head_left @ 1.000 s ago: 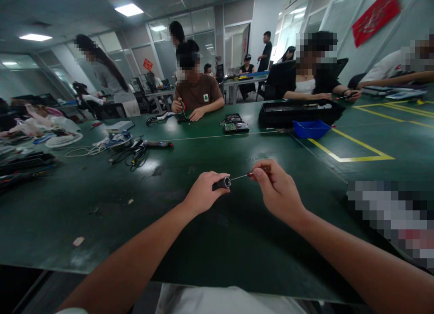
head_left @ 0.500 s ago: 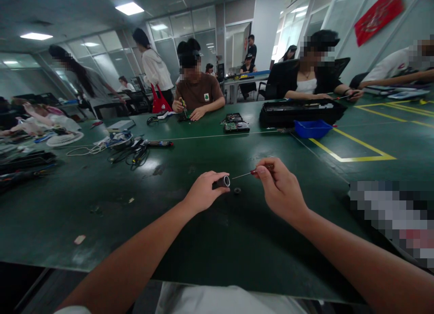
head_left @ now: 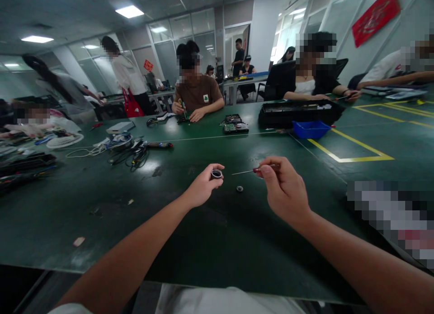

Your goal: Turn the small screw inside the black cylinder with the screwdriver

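My left hand (head_left: 200, 187) is closed around a dark cylindrical part (head_left: 216, 174) with a pale ring at its rim; its open end faces up and toward me. In my right hand (head_left: 285, 187) is a screwdriver (head_left: 242, 172) with a reddish handle, its thin shaft pointing left. The tip is apart from the cylinder. Below the shaft, on the green table (head_left: 190, 241), lies a small round dark piece (head_left: 239, 188). My fingers hide most of the cylinder's body and much of the screwdriver handle.
A blue tray (head_left: 311, 130) stands by a long black housing (head_left: 300, 115). Circuit-board parts (head_left: 235, 125) lie farther back, cables (head_left: 135, 153) at left. A pixelated object (head_left: 389, 219) sits at right. Across the table, a co-worker in brown (head_left: 200, 94) handles a tool.
My left hand has turned the cylinder so its opening tips upward, and shifted slightly left. My right hand has drawn the screwdriver slightly right. In the background, two standing people have moved left.
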`<action>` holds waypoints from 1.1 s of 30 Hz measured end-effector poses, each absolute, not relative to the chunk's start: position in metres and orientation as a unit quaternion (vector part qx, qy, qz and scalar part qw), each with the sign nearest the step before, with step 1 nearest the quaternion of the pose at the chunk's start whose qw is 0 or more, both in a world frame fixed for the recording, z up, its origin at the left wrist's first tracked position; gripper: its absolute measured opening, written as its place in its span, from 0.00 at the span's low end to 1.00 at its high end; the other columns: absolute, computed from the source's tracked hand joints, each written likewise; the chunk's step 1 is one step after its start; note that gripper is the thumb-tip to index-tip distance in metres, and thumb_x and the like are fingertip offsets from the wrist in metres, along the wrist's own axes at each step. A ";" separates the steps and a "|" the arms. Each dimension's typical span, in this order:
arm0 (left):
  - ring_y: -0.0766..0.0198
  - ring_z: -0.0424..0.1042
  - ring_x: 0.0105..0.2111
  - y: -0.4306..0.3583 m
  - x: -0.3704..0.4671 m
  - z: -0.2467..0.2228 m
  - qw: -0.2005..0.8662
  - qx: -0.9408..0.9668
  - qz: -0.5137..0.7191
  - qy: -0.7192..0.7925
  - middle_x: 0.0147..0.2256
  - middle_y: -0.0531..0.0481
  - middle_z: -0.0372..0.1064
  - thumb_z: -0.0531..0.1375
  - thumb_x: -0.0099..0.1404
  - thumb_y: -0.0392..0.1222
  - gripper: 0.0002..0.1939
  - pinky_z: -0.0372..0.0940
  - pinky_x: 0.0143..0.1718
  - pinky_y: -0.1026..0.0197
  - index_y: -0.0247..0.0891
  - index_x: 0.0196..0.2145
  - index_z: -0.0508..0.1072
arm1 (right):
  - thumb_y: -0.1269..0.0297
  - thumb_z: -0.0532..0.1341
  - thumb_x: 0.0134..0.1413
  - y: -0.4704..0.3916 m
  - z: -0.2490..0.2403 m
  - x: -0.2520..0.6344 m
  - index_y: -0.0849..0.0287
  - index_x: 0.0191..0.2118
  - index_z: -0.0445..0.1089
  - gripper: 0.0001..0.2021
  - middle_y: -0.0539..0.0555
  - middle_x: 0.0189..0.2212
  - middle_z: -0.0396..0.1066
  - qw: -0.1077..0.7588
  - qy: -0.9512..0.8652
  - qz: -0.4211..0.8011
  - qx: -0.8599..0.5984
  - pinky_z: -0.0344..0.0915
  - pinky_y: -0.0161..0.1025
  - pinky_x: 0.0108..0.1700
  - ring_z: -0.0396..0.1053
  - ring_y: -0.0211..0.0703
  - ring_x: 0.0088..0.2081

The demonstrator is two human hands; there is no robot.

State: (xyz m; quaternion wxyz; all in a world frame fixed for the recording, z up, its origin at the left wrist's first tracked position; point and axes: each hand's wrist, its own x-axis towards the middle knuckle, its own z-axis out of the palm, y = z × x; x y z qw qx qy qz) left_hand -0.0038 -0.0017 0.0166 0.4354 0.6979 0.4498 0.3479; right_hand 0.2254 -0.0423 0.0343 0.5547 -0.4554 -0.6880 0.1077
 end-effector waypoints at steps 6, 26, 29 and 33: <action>0.59 0.70 0.35 0.002 0.012 0.032 0.288 0.814 0.184 0.470 0.38 0.50 0.73 0.62 0.63 0.56 0.17 0.62 0.35 0.59 0.43 0.43 0.75 | 0.59 0.54 0.68 -0.045 0.037 0.227 0.55 0.44 0.66 0.07 0.52 0.33 0.75 0.562 -0.694 0.090 -0.441 0.69 0.42 0.35 0.76 0.45 0.34; 0.58 0.72 0.36 0.024 0.013 0.023 0.241 0.847 0.067 0.469 0.38 0.49 0.74 0.62 0.63 0.54 0.15 0.60 0.33 0.59 0.41 0.41 0.74 | 0.61 0.54 0.68 -0.044 0.037 0.227 0.55 0.44 0.66 0.06 0.51 0.32 0.74 0.548 -0.704 0.085 -0.444 0.67 0.40 0.35 0.75 0.42 0.34; 0.58 0.71 0.37 0.026 -0.012 0.030 0.274 0.813 0.143 0.493 0.39 0.47 0.74 0.63 0.62 0.51 0.14 0.61 0.35 0.59 0.40 0.41 0.75 | 0.61 0.54 0.68 -0.043 0.036 0.227 0.55 0.44 0.66 0.06 0.51 0.32 0.74 0.545 -0.705 0.087 -0.444 0.67 0.40 0.35 0.75 0.42 0.34; 0.64 0.67 0.27 0.029 -0.055 0.037 0.393 0.701 0.255 0.538 0.35 0.47 0.71 0.59 0.64 0.49 0.16 0.57 0.27 0.63 0.37 0.44 0.76 | 0.61 0.54 0.68 -0.042 0.034 0.227 0.55 0.44 0.66 0.06 0.51 0.33 0.75 0.542 -0.707 0.096 -0.444 0.68 0.40 0.35 0.76 0.42 0.34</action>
